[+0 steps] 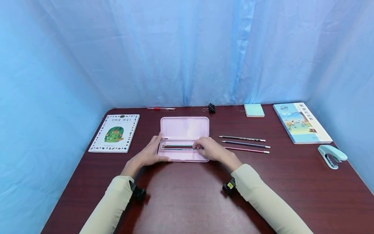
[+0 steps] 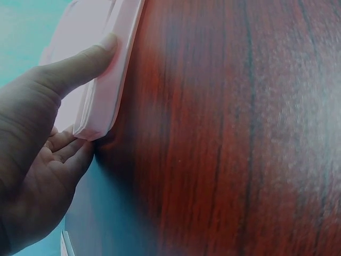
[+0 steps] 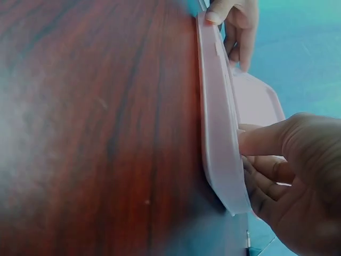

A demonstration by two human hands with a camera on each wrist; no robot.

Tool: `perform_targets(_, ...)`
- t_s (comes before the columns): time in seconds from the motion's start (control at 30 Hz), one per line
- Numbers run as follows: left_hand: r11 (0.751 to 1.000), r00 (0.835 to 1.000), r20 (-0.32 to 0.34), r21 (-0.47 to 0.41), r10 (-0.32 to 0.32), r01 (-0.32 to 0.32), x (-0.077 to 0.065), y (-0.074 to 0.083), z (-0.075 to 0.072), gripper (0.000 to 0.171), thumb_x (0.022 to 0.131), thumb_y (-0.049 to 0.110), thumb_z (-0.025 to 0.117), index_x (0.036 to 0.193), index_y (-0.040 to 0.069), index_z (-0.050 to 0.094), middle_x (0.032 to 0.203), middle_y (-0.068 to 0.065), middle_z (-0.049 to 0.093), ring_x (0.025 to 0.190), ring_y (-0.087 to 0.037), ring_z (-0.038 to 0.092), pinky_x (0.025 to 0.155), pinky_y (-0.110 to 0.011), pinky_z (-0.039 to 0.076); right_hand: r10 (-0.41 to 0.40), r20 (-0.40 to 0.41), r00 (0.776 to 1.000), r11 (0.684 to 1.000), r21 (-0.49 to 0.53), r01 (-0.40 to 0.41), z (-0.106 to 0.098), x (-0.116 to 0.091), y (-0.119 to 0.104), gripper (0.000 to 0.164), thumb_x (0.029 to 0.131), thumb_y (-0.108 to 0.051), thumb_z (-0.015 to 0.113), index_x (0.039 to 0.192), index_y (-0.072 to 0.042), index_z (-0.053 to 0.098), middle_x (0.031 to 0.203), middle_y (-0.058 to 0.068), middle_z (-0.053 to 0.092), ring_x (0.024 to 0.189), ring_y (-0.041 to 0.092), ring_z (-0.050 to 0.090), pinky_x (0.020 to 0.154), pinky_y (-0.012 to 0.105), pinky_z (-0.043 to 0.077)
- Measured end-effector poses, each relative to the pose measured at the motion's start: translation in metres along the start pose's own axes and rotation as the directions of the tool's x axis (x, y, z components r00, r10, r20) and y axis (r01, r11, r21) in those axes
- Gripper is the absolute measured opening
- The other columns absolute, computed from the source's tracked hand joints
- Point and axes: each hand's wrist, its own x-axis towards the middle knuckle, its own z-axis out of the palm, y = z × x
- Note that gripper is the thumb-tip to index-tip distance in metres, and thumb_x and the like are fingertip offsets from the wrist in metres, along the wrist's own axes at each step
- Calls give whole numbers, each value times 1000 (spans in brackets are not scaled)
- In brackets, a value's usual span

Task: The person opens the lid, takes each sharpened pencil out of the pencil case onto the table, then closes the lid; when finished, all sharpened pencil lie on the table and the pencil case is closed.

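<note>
A pink pencil case (image 1: 185,127) lies with its lid laid back on the table. Several pencils (image 1: 176,148) sit side by side in its tray. My left hand (image 1: 150,152) holds the case at its left end, the thumb (image 2: 88,64) along the front wall and the other fingers round the side. Over the tray's right part, my right hand (image 1: 208,148) has its fingers curled down at the right ends of the pencils, pinching one of them. In the right wrist view those fingertips (image 3: 256,141) dip behind the front wall, which hides the pencil ends.
Right of the case lie a dark green pencil (image 1: 242,138), a blue pencil (image 1: 246,144) and a red pencil (image 1: 248,150). A white book (image 1: 115,133) is at left, a red pen (image 1: 161,108), binder clip (image 1: 211,108) and sticky notes (image 1: 254,110) behind, a blue book (image 1: 302,123) and stapler (image 1: 332,156) at right.
</note>
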Motion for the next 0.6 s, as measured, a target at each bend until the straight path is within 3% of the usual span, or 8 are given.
perform_targets(0.23,1000,1000,8,1,1,-1,0,-1,-1,121,66,49,78,148,6,2,139,-13,27,127,-22,30,105,-40,27,58,15,998,995,74,-59,-1,2,-2,14,76,5,64,86,-5,64,80,3,62,76,13,56,71,29,46)
perform_targets(0.43,1000,1000,12,-2,-8,8,1,-2,0,121,66,51,77,149,8,1,139,-12,27,125,-22,31,105,-39,27,96,-73,993,988,130,-86,-2,-1,0,11,79,-1,66,87,-8,66,78,-1,63,74,9,56,69,26,46)
perform_targets(0.6,1000,1000,16,7,-20,20,0,-2,0,121,66,53,77,149,9,0,139,-11,26,125,-21,31,105,-39,27,149,-138,979,977,175,-124,-25,-23,12,9,81,-7,68,88,-12,68,81,-3,65,76,10,58,71,29,48)
